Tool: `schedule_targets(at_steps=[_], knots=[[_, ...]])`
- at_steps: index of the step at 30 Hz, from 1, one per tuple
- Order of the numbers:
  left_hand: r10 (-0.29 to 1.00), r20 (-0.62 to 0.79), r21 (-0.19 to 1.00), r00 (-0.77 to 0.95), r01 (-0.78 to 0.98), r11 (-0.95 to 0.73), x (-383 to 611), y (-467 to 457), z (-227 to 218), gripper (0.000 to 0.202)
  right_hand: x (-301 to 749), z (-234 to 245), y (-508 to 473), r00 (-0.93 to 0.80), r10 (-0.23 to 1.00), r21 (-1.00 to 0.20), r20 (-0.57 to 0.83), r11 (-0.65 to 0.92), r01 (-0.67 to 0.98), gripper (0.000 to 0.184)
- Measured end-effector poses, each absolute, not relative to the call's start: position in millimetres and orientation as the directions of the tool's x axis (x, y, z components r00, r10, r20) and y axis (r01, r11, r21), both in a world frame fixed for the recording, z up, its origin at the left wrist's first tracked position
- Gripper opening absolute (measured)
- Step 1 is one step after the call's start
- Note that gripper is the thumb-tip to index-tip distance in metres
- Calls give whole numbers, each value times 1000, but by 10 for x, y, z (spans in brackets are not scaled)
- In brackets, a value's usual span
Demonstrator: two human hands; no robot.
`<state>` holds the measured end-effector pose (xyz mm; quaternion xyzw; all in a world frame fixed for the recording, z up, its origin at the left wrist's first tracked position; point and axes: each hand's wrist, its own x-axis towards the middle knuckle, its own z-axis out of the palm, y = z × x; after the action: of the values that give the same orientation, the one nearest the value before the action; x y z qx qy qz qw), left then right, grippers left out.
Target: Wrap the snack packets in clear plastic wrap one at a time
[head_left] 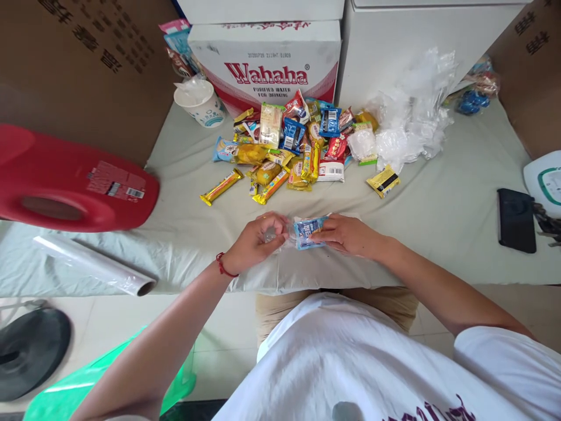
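Note:
Near the table's front edge, a blue snack packet (304,233) lies partly inside a clear plastic bag (286,241). My right hand (346,234) is closed on the packet from the right, its fingers across the printed front. On the other side, my left hand (262,237) pinches the clear bag with thumb and fingers curled. A red cord bracelet (227,266) circles my left wrist. Beyond my hands lies a heap of wrapped snacks (291,140). Two yellow bars, one of them a yellow snack bar (221,187), lie at its near side.
Crumpled clear bags (409,128) sit right of the heap, by a yellow-black packet (384,181). A paper cup (200,104) and Wahaha carton (272,64) stand behind. At left are a red jug (87,204) and plastic film roll (96,266); at right, a black phone (516,221).

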<state>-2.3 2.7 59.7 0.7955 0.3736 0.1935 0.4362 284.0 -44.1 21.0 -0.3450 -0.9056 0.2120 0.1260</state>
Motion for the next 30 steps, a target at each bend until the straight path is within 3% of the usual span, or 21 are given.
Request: schedule_targets(at_steps=[4, 7, 10, 11, 13, 15, 17, 19, 22, 25, 30], knots=[[892, -42, 813, 450, 535, -231, -44, 204, 463, 23, 2843, 236, -399, -733, 677, -528, 66, 647, 551, 32], [979, 109, 770, 173, 608, -193, -143, 331, 444, 15, 2830, 272, -355, -728, 683, -580, 62, 618, 530, 32], [939, 343, 712, -11, 655, -252, -231, 204, 610, 11, 2804, 311, -308, -727, 685, -638, 55, 584, 502, 35], [888, 460, 644, 17, 682, -346, -231, 80, 690, 8, 2795, 323, -295, -729, 683, -652, 50, 575, 494, 36], [688, 679, 384, 255, 675, -630, -161, -259, 823, 7, 2779, 340, -278, -735, 676, -670, 39, 564, 483, 38], [390, 690, 182, 610, 375, -909, -8, -623, 852, 11, 2767, 340, -275, -733, 679, -681, 38, 554, 478, 39], [308, 601, 146, 737, 278, -949, 170, -888, 751, 14, 2761, 325, -281, -721, 691, -690, 47, 544, 477, 40], [404, 505, 152, 763, 382, -912, 306, -988, 565, 23, 2760, 306, -285, -712, 700, -710, 62, 532, 462, 39], [579, 462, 167, 672, 575, -801, 380, -903, 284, 37, 2772, 304, -266, -699, 712, -747, 64, 499, 439, 35], [618, 487, 207, 618, 606, -768, 386, -780, 121, 45, 2796, 333, -225, -688, 725, -786, 32, 443, 430, 35], [716, 506, 293, 480, 686, -666, 466, -701, 27, 40, 2834, 333, -166, -725, 688, -888, -41, 307, 341, 45]])
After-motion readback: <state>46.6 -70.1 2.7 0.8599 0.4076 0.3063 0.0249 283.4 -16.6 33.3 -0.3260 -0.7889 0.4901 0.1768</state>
